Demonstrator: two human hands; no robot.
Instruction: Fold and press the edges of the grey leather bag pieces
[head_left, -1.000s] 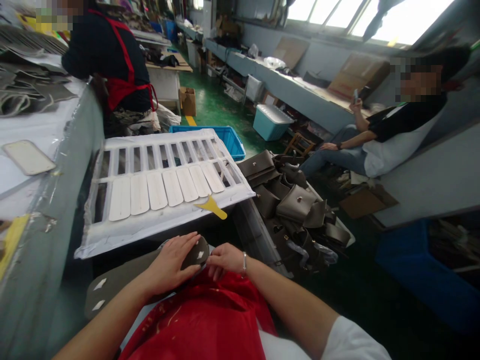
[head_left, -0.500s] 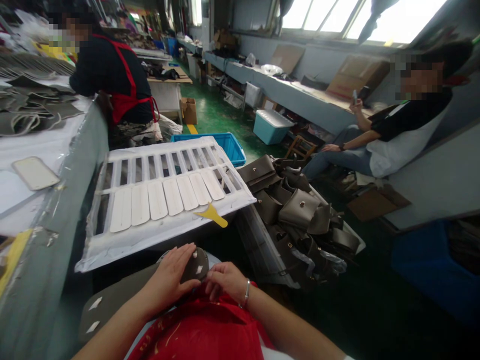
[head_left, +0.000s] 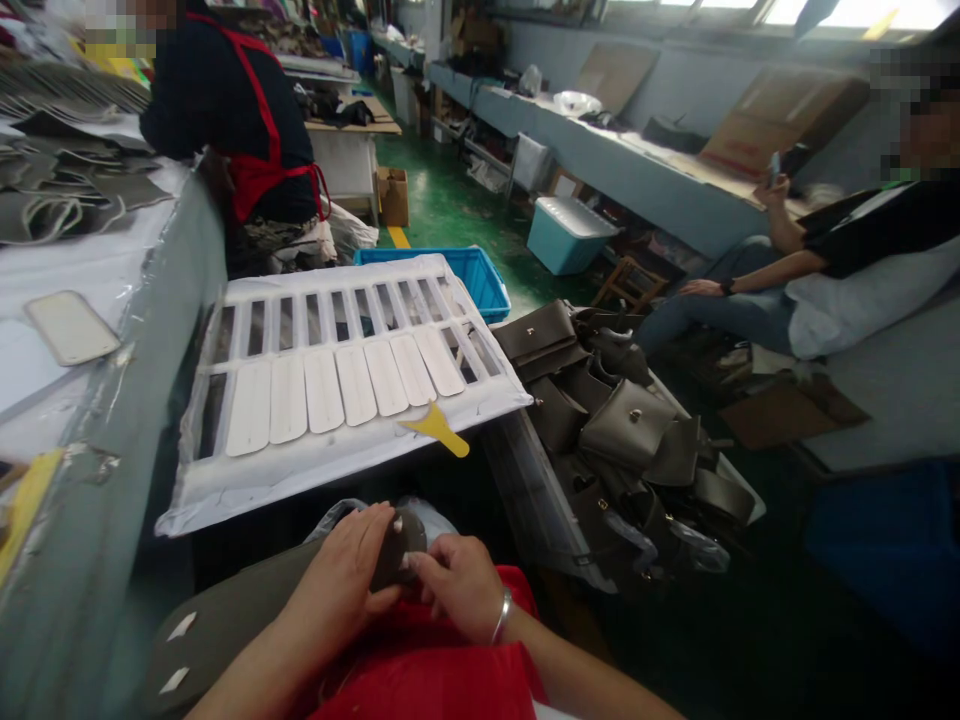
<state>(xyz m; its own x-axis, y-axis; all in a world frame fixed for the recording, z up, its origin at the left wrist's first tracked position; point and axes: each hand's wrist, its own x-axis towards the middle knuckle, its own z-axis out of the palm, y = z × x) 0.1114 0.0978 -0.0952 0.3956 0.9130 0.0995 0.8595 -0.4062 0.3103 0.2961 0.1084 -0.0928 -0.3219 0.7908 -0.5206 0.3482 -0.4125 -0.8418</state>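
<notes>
A long dark olive-grey leather piece (head_left: 247, 590) with rounded ends lies across my lap, over the red apron (head_left: 442, 680). Small white paper tabs (head_left: 181, 627) stick up at both of its ends. My left hand (head_left: 349, 560) rests flat on the piece near its right end, fingers stretched out and thumb apart. At that same end, the thumb and forefinger of my right hand (head_left: 461, 585) are pinched on a white tab (head_left: 406, 561). The other fingers of this hand are curled and partly hidden.
Ahead is a white slatted rack (head_left: 217, 490) with several cream strips (head_left: 322, 390) and a yellow scraper (head_left: 442, 432). Right of it, a crate (head_left: 540, 510) holds olive bags (head_left: 626, 420). A bench (head_left: 169, 290) runs along the left. Two people (head_left: 247, 120) are nearby, one seated at right.
My right thumb and forefinger have moved up onto the white tab from the edge of the leather piece. My left hand stays on the piece. The view has shifted slightly.
</notes>
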